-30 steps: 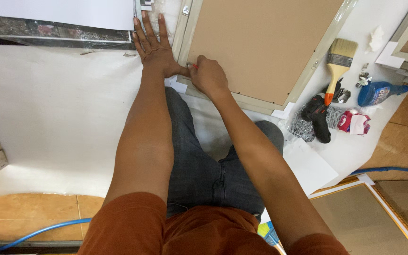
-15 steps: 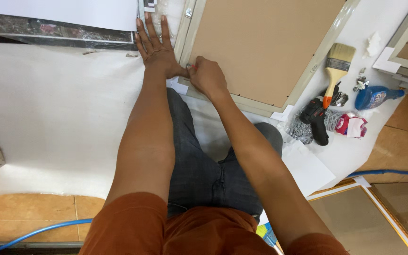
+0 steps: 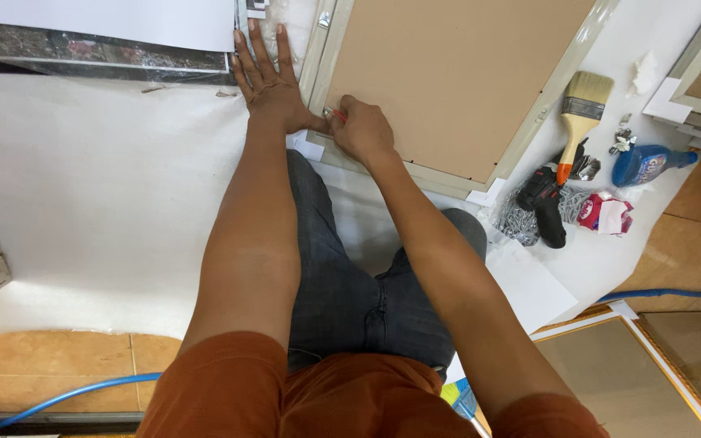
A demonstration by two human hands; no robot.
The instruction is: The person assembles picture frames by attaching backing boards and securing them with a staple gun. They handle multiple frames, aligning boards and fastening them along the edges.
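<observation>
Your left hand lies flat, fingers spread, beside the pale frame; your right hand is closed on a small red tool at its smooth brown backing board. Beyond lie a bristly paintbrush and a blue spray bottle.

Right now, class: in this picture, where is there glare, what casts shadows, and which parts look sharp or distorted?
Head view: even, soft light; faint shadows under the left hand and right hand; mild sheen on the white sheet and on the frame edge; hands and paintbrush sharp; wide-angle stretch enlarges the near forearms.
</observation>
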